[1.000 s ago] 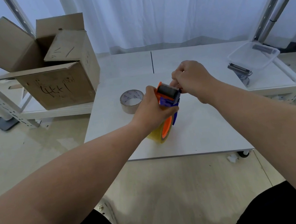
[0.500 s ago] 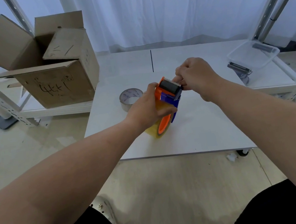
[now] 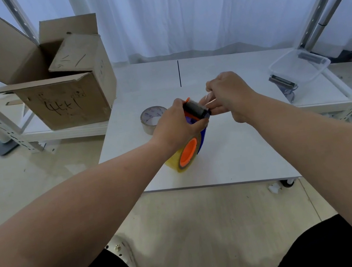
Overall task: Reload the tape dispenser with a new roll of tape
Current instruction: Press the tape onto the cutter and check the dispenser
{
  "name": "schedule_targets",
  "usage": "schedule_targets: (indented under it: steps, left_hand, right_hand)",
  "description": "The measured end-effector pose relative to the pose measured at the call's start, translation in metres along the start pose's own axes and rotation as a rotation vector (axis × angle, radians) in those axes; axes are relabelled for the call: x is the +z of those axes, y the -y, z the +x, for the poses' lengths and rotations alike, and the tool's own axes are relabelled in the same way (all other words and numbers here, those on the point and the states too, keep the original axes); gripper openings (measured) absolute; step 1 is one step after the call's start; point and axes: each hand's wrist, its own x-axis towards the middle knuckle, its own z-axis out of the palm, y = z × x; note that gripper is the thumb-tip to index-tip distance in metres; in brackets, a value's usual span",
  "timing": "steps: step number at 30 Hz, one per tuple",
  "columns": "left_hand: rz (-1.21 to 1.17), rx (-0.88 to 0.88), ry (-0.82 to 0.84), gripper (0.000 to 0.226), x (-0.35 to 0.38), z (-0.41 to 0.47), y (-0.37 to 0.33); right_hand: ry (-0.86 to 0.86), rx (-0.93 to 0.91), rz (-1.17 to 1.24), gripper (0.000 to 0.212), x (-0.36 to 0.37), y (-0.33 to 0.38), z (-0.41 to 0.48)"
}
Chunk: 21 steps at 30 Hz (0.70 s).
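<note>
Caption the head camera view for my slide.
Left hand steadies the loaded tape dispenser; right hand pulls tape past the roller.

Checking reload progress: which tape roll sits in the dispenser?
The yellowish roll on the orange hub, under the left hand; the greyish roll lies loose on the table behind.

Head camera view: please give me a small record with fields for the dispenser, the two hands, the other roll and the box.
tape dispenser: orange and blue, held above the white table, yellowish roll mounted
left hand: grips the dispenser body
right hand: pinches the tape end at the dispenser's black roller
other roll: lies flat on the table, behind the left hand
cardboard box: open, on the low shelf to the left
</note>
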Motion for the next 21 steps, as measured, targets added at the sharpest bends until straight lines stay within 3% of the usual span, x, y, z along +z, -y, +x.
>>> schedule_targets:
  steps: [6,13,21]
  left_hand:
    - [-0.017,0.022,0.01,0.053,-0.001,-0.009,-0.003]
    - [-0.062,-0.047,0.046,0.05,-0.001,-0.006,-0.009]
    - [-0.106,-0.091,0.071,0.053,0.006,-0.004,-0.013]
  right_hand:
    - [0.031,0.045,0.016,0.01,-0.003,0.001,-0.001]
    - [-0.053,-0.093,-0.084,0.012,-0.003,-0.001,0.004]
    - [-0.049,-0.113,-0.085,0.012,-0.004,-0.001,0.003]
